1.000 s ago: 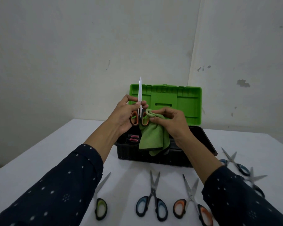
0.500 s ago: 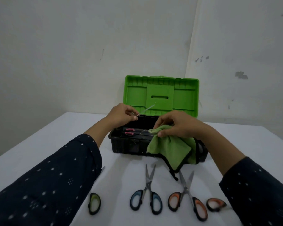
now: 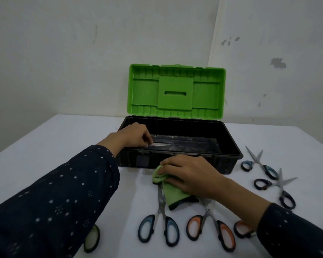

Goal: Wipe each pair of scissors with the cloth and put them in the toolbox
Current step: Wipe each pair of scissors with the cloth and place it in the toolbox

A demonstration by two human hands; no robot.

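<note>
Scissors [image 3: 161, 144] crosswise in toolbox [image 3: 231, 144], tips rightward, left hand [image 3: 134, 135] fingers pinching them; right hand [image 3: 192, 177] fingers clutch cloth [image 3: 172, 194].

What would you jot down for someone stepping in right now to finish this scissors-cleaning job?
Left hand: inside the open black plastic toolbox with its green lid up, gripping steel-bladed scissors; handles hidden.
Right hand: grips the green cloth on the white table, in front of the box.
Done: one pair nearly stowed.
To do: release it, then wipe and stow at least six pairs on the table, such as the blue-handled scissors and orange-handled scissors.
</note>
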